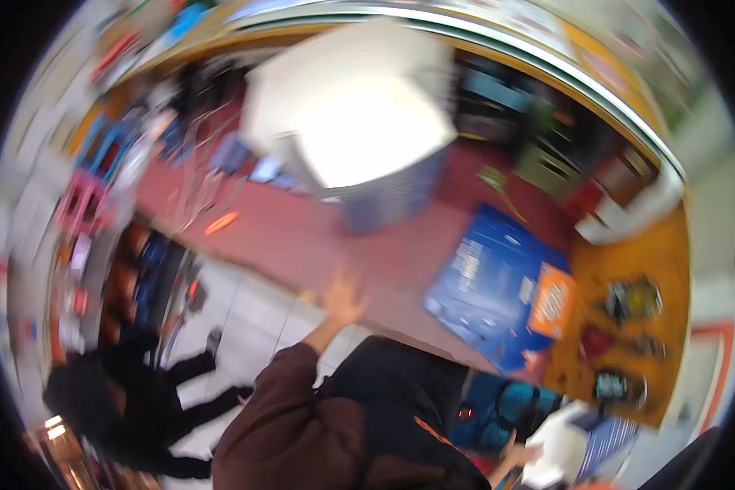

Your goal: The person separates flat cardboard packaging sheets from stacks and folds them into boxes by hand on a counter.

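Observation:
My left hand point(345, 300), below a brown sleeve, is stretched over the near edge of the reddish table point(302, 245). Its fingers look spread and hold nothing, though motion smears them. Low on the right, my right hand point(514, 454) is against a white box point(557, 447) with a blue printed side; the fingers seem to grip its left edge. A blue printed sheet point(486, 282) with an orange patch point(552, 300) lies on the table, to the right of my left hand. Farther back stands a large, bright white boxy object point(351, 106), its underside in shadow.
An orange-handled tool point(221, 223) lies near the table's left edge. Dark tools or parts point(633, 300) rest on the wooden board at right. A person in black point(122, 400) is on the tiled floor at left. Boxes point(547, 167) line the back right.

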